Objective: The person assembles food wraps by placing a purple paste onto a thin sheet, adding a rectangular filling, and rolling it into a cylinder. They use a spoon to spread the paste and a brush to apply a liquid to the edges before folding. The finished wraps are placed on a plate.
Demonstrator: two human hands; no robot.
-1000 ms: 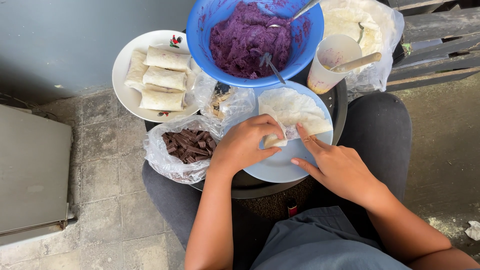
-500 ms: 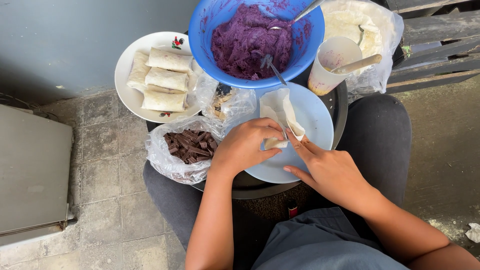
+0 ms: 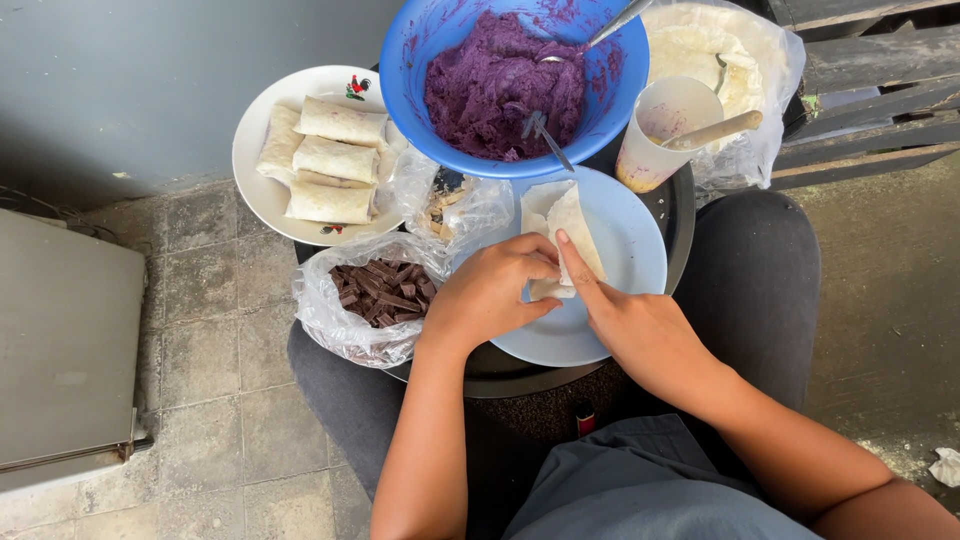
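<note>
**Wrapper mid-fold on plate: tear / unroll risk**

L to R: white plate [image 3: 262, 190] w/ finished rolls [image 3: 330, 160] at far left, near the worktop edge. A knock from the left elbow could tip it, I'd judge. Bag of chocolate [image 3: 380, 290] sits open just beside the left hand [image 3: 490, 295], so a sideways slip could drag the plastic and spill pieces.

Left hand curled over the wrapper [image 3: 562, 235], gripping its lower folded end on the blue plate [image 3: 620, 270]. Right hand [image 3: 640, 325] not clenched, index finger laid along the wrapper's right flap, pressing it down.

Wrapper looks thin. Too much pinch = tear, too little = fold springs open. Filling not visible inside, can't tell amt.

Blue bowl [image 3: 410, 70] of purple paste overhangs the plate's top; cup [image 3: 665, 130] w/ stick near right, could topple if bumped.
</note>
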